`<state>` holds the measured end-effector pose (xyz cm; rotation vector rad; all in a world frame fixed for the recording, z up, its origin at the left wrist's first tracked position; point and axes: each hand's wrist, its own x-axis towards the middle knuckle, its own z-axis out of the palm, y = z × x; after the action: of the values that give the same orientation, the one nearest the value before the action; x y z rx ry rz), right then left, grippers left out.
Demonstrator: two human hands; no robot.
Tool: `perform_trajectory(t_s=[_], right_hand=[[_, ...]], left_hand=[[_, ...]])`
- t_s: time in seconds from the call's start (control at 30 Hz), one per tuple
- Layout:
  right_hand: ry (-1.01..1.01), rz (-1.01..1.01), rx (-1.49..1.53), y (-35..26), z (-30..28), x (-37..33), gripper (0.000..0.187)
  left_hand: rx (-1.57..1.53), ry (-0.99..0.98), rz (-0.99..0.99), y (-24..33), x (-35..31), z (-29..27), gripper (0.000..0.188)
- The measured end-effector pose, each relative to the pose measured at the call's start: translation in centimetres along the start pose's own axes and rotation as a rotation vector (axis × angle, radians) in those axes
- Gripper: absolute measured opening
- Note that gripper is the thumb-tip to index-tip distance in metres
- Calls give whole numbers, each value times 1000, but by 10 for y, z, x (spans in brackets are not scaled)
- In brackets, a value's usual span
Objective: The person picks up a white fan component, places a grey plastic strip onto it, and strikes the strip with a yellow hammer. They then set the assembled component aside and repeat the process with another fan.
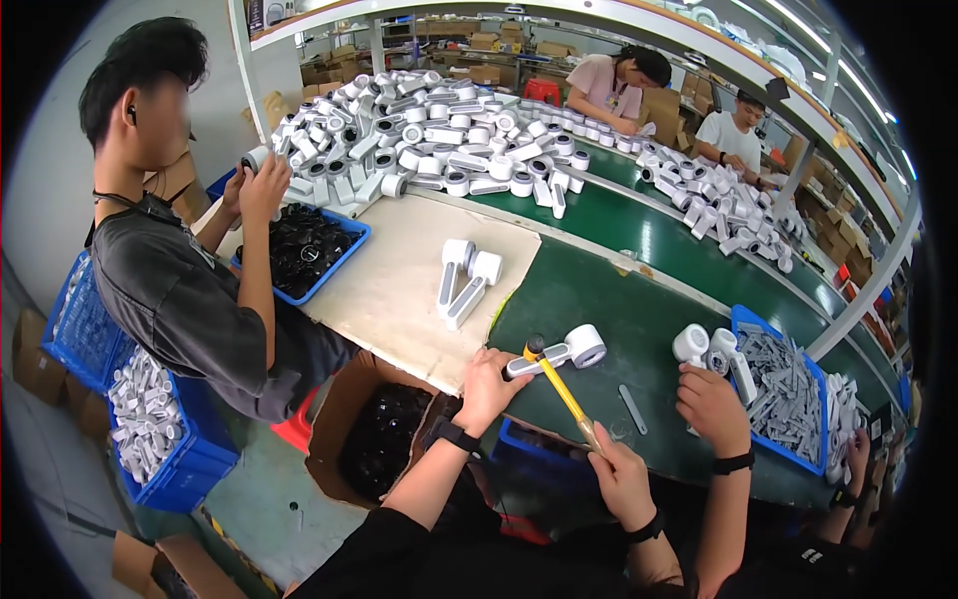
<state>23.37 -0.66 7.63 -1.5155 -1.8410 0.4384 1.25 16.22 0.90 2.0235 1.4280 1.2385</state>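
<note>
Hammer in R fingers | L fingers gripping unit | prob. plastic strip, tray rt

No lettering can be read (the white marks on black cloth are too small).

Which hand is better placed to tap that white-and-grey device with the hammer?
Probably the right hand: it grips the hammer by its handle, while the left hand is busy holding the device at one end.
</note>
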Motion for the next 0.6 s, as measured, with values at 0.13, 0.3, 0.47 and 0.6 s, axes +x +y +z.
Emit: perform_trajectory(t_s=[0.13,0.3,0.47,0.6], right_hand=[[49,-26,58,0,8,-4,48],[-3,12,34,-6,-2,4,48],[4,-77,-5,-4,5,1,47],[28,-40,34,-14,-2,1,46]], left_hand=[[-12,0,-14,1,2,0,27],[-12,-8,-21,-3,1,-2,28],[31,24,2,-3,4,2,30],[-8,6,-23,-2,1,1,30]])
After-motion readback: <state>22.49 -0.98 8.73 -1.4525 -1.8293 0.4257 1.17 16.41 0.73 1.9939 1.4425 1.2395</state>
